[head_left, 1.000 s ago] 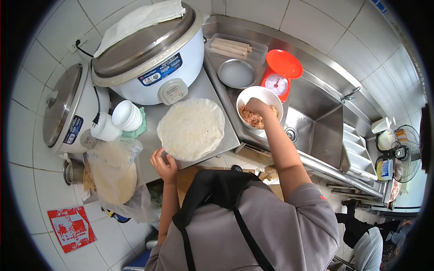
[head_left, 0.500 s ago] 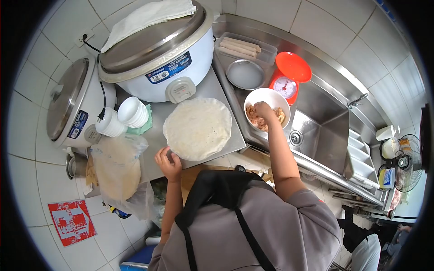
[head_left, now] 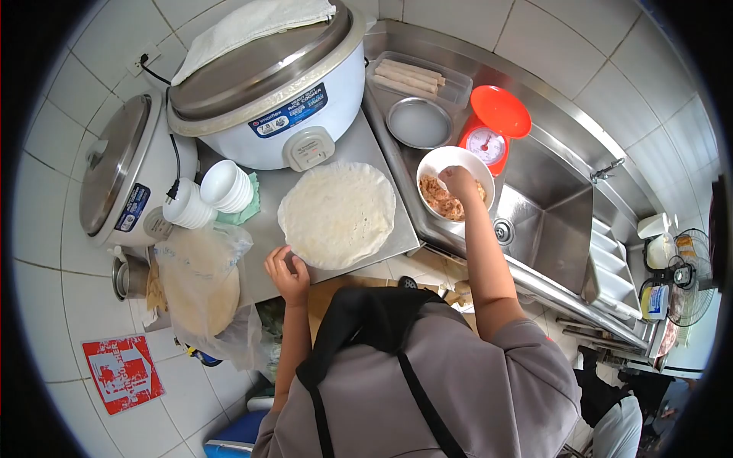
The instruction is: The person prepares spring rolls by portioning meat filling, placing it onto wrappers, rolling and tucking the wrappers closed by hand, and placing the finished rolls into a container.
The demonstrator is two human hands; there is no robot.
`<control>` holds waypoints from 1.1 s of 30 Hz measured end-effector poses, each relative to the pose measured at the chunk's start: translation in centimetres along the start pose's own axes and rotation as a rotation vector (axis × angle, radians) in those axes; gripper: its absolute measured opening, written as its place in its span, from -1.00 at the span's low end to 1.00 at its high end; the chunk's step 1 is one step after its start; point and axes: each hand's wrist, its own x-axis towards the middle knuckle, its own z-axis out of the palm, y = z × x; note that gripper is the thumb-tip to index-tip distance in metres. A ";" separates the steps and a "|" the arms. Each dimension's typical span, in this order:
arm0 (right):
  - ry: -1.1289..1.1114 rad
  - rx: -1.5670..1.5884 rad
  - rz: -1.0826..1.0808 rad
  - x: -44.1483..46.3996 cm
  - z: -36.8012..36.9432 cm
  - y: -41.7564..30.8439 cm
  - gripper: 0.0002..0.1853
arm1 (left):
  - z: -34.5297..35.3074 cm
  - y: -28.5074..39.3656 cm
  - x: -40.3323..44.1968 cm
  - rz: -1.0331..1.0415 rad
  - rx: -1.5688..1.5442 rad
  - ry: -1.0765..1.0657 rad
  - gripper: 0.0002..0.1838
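My right hand is inside a white bowl, its fingers curled down at the pinkish-brown ground meat filling. The fingertips are hidden from above. A stack of thin round pale wrappers lies flat on the steel counter, left of the bowl. My left hand is at the counter's front edge by the lower left rim of the wrappers, fingers loosely bent and apart, holding nothing. More wrappers lie in a clear plastic bag farther left.
Two rice cookers stand behind and left, near white cup stacks. Behind the bowl are a red scale, a round metal pan and a clear tray of rolls. A sink lies right. Another person is at lower right.
My right hand has shifted slightly up and right within the bowl, uncovering more filling on its left. My left hand stays by the wrappers. The whole view has shifted a little.
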 end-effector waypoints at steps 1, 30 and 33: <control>-0.108 -0.128 0.047 0.2 -0.3 -0.9 -0.42 | 0.0 0.0 0.0 -0.003 -0.002 -0.002 -0.74; -0.380 1.262 -0.184 2.8 -10.0 1.6 -0.70 | 0.1 -0.1 -0.4 0.001 -0.022 -0.033 -0.72; 0.166 0.809 -0.102 5.3 -16.3 0.2 -0.72 | 0.0 0.6 -0.1 0.009 -0.008 -0.026 -0.72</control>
